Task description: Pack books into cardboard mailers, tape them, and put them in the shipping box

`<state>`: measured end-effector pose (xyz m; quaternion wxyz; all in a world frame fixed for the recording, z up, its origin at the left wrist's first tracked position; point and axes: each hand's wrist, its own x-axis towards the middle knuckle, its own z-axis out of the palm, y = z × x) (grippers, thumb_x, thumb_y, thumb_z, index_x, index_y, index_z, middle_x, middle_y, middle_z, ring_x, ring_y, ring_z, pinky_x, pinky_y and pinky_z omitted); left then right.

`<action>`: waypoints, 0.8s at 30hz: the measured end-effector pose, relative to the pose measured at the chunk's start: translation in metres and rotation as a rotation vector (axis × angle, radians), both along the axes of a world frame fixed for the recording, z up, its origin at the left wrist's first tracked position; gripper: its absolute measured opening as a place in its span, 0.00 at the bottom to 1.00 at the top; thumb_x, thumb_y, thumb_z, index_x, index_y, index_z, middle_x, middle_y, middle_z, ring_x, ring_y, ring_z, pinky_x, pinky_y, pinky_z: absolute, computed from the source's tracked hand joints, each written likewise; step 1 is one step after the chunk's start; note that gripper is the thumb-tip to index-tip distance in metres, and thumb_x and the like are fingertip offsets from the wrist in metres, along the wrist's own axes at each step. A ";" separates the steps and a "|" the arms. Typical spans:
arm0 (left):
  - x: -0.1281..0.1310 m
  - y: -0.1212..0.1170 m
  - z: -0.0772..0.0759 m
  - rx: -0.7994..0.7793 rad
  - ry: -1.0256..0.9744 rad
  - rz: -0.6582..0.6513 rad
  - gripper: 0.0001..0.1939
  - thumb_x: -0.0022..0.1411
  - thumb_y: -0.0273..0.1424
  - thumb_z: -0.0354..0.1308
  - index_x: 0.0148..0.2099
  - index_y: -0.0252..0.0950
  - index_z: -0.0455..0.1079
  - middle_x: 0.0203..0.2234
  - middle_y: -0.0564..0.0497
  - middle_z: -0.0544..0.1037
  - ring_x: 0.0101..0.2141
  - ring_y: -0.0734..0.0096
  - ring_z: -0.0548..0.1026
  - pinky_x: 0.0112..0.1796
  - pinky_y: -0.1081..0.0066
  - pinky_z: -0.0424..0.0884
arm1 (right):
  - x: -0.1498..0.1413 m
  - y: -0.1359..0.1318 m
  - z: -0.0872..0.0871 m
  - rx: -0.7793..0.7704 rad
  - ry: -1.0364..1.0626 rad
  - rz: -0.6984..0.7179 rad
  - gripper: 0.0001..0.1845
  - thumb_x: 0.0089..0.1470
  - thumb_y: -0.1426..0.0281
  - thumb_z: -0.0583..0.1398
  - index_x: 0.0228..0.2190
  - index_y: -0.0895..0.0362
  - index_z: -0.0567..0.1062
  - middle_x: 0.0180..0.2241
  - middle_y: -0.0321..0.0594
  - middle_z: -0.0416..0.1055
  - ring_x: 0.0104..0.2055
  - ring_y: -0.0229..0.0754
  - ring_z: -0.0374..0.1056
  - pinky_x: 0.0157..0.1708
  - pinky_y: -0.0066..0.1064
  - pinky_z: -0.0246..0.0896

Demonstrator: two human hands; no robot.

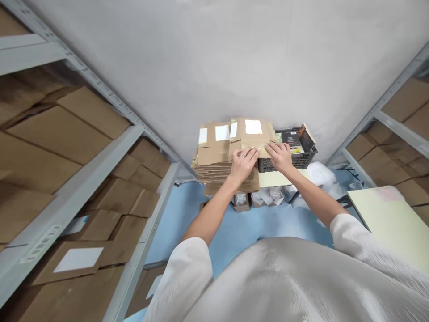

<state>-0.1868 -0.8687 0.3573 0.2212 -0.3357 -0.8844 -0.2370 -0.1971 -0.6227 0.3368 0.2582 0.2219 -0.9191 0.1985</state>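
Observation:
A flattened cardboard box point(256, 140) with white labels and strips of clear tape lies partly on a stack of flattened cardboard point(212, 157) and partly over a black plastic crate point(303, 159). Fingers of my left hand point(243, 163) are bent over its near edge, and a ring shows on one of them. Close by on the right, my right hand point(280, 157) grips the same edge, its fingertips on the taped flap. My thumbs are mostly hidden. Books point(291, 137) stand and lie in the crate beside my right hand.
Metal shelves point(100, 163) full of cardboard boxes rise on the left, with another loaded rack point(360, 167) on the right. A pale table point(389, 223) stands at right. Beneath the work table point(268, 179) are open boxes of crumpled white material point(268, 196). Clear plastic wrap point(320, 174) lies nearby.

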 end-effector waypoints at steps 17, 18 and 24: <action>0.059 0.365 -0.048 -0.045 -0.097 -0.588 0.24 0.76 0.28 0.47 0.65 0.46 0.77 0.63 0.41 0.80 0.64 0.50 0.75 0.64 0.45 0.63 | 0.218 0.319 -0.041 0.039 -0.104 -0.503 0.26 0.71 0.69 0.56 0.66 0.48 0.75 0.65 0.48 0.74 0.67 0.58 0.65 0.68 0.55 0.53; 0.069 0.389 -0.054 -0.049 -0.101 -0.630 0.24 0.76 0.27 0.47 0.65 0.46 0.77 0.63 0.41 0.80 0.64 0.51 0.76 0.64 0.46 0.63 | 0.237 0.336 -0.046 0.041 -0.117 -0.538 0.26 0.71 0.70 0.55 0.67 0.49 0.75 0.65 0.48 0.75 0.67 0.57 0.65 0.67 0.54 0.54; 0.132 0.515 -0.085 -0.141 -0.117 -0.892 0.26 0.74 0.24 0.47 0.66 0.44 0.76 0.64 0.42 0.79 0.65 0.52 0.75 0.64 0.46 0.62 | 0.345 0.417 -0.075 0.053 -0.210 -0.762 0.27 0.72 0.70 0.54 0.67 0.52 0.74 0.65 0.49 0.75 0.66 0.57 0.66 0.67 0.53 0.56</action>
